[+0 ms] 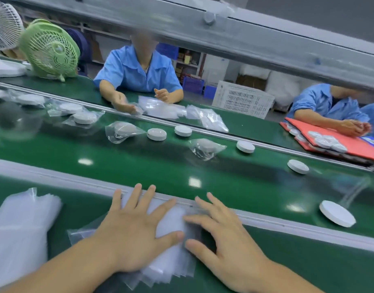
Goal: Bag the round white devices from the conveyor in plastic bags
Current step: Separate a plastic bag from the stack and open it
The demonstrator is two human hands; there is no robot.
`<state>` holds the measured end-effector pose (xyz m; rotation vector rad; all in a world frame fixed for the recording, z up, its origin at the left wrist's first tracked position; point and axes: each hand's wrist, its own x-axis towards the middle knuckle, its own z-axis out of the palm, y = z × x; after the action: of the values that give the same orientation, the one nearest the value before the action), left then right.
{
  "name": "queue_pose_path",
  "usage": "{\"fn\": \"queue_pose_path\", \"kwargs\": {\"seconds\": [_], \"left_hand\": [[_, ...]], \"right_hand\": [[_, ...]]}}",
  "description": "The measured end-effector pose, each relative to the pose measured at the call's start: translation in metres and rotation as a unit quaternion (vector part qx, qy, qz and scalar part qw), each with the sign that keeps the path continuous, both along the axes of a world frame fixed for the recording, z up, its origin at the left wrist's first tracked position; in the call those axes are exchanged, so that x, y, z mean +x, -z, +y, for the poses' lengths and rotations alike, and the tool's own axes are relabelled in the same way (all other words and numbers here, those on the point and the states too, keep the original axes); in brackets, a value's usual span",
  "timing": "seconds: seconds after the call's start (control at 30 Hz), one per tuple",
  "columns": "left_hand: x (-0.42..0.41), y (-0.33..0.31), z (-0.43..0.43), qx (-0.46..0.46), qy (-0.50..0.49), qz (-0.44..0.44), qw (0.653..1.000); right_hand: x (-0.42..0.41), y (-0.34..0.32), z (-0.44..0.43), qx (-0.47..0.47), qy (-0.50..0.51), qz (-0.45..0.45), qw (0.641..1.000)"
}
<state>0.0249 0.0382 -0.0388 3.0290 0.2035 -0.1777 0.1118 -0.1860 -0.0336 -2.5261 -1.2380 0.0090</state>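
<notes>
We have a stack of plastic bags point(171, 224) lying flat on the green ledge point(308, 263) on our side of the grey rail point(55, 179). Its long axis runs away from us: the far end touches the rail, and the near end fans out into stepped corners.

Our left hand point(137, 227) lies palm down on the left half of the stack. Its fingers are straight and spread wide with their tips at the rail, and the thumb points right. Our right hand point(230, 240) rests on the stack's right edge, fingers spread and slightly bent. Its thumb nearly meets the left thumb over the middle of the stack. Neither hand grips anything.

A second pile of bags point(19, 229) lies well apart on the left.

Beyond the rail, on the belt point(139, 163), the nearest round white device point(337, 213) lies flat, to the right of our right hand and clear of its fingers. Another bare device point(298, 166) lies farther out, and a bagged device point(122, 130) sits toward the left among others.

Across the belt, a person in a blue shirt point(139, 70) handles bags near a green fan point(49, 49).
</notes>
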Motion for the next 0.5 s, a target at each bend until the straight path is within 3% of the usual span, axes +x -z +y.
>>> {"fn": "queue_pose_path", "kwargs": {"seconds": [0.5], "left_hand": [[-0.008, -0.012, -0.002, 0.041, -0.003, 0.012, 0.999]], "right_hand": [[-0.011, 0.006, -0.001, 0.041, 0.015, -0.022, 0.999]]}}
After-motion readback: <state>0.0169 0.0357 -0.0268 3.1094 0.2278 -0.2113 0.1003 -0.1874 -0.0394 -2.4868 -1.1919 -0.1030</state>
